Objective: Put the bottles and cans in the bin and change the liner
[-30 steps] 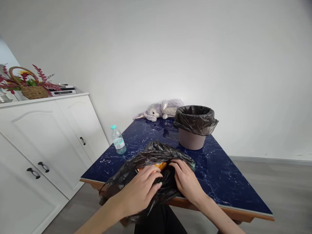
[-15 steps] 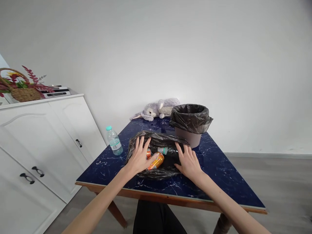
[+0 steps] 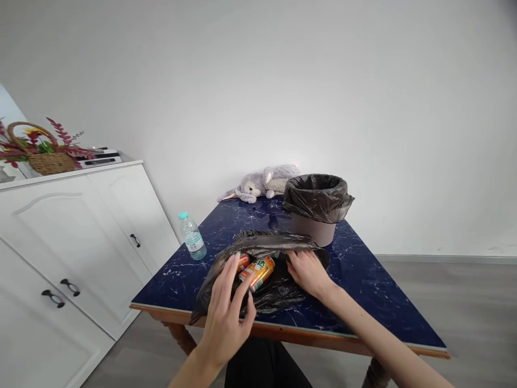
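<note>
A black plastic bag (image 3: 278,245) lies at lower centre, orange cans (image 3: 264,269) in its opening; the left hand (image 3: 224,318) is spread beside them; the right hand (image 3: 311,274) rests partly inside, grip indeterminable.

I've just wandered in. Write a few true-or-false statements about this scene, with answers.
1. An orange can lies in the open bag. True.
2. The bottle stands on the table. True.
3. The left hand holds the bottle. False: it is at the bag.
4. The right hand touches the bag. True.
5. The bin has no liner. False: a black liner covers its rim.
6. The toy sits in the bin. False: it lies on the table.
</note>
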